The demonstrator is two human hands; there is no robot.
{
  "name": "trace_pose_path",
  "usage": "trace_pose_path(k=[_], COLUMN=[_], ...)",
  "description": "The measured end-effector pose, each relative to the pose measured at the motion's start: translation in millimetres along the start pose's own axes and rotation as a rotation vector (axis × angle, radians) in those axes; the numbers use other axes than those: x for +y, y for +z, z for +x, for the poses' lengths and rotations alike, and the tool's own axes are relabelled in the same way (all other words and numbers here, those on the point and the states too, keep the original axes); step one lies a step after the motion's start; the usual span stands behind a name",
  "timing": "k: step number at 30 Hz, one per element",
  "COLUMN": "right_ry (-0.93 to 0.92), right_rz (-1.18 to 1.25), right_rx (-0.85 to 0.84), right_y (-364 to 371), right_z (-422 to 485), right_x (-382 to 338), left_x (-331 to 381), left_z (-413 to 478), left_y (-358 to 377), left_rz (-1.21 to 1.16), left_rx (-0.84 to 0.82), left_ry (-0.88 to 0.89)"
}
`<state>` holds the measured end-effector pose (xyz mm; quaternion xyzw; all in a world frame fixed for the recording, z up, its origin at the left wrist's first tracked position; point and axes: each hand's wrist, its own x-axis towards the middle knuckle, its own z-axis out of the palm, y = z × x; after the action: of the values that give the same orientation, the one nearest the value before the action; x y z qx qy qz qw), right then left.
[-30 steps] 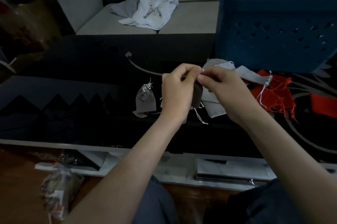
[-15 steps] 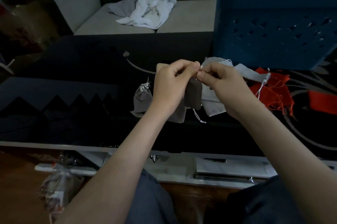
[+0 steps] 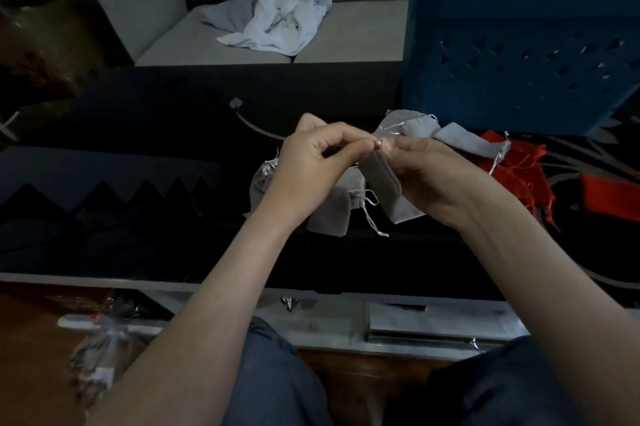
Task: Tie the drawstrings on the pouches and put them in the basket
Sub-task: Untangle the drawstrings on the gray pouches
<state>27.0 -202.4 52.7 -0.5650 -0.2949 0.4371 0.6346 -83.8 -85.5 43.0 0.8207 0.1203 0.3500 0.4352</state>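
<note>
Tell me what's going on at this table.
A person sitting at a dark table holds a grey pouch up over it. The left hand and right hand both pinch its top, and the pouch hangs below them. More loose grey pouches lie on the table beneath the hands, with red pouches to the right, beside the blue basket. The basket's inside is out of sight.

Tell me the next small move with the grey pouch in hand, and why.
Probably draw the two hands apart to pull the drawstring tight. The left hand and right hand both pinch at the mouth of the grey pouch, which hangs between them above the table. It looks not yet ready for the blue basket.
</note>
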Motion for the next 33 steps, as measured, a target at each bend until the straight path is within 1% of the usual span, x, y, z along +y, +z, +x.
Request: trace_pose_path(k=[6,8,9,12,13,17,19,21,24,27,31,33], right_ry=[0.004,-0.013,-0.032,-0.131,-0.163,-0.201,-0.231,-0.309,-0.428,-0.462,-0.489,-0.469], right_rz=[-0.062,-0.092,-0.155,-0.439,-0.492,-0.515,-0.587,-0.757,-0.976,-1.042,-1.004,-0.99], right_rx=[-0.002,-0.004,0.0,0.079,0.114,0.188,0.223,0.27,0.303,0.298,0.354,0.377], right_y=[-4,-5,-6,-4,-2,0,-2,-3,-4,-5,-4,-3], right_z=[3,3,2,-1,-2,-3,-2,-1,1,3,4,5], right_x=[2,1,1,1,2,3,5,7,10,11,13,14], left_x=[1,-1,-2,-4,-3,7,10,10,10,10,9,8], left_z=[-1,0,0,-2,-2,-2,-3,-3,-2,0,0,0], left_y=[-2,-1,-1,1,1,5,6,4,3,5,11,14], left_rz=[0.245,0.289,0.303,0.322,0.321,0.307,0.253,0.167,0.039,0.125,0.32,0.384], left_rx=[0.079,0.09,0.092,0.077,0.079,0.075,0.032,-0.038,-0.104,-0.105,-0.089,-0.066], left_ry=[0.282,0.341,0.349,0.3,0.263,0.077,-0.068,-0.197,-0.293,-0.267,-0.169,-0.136])
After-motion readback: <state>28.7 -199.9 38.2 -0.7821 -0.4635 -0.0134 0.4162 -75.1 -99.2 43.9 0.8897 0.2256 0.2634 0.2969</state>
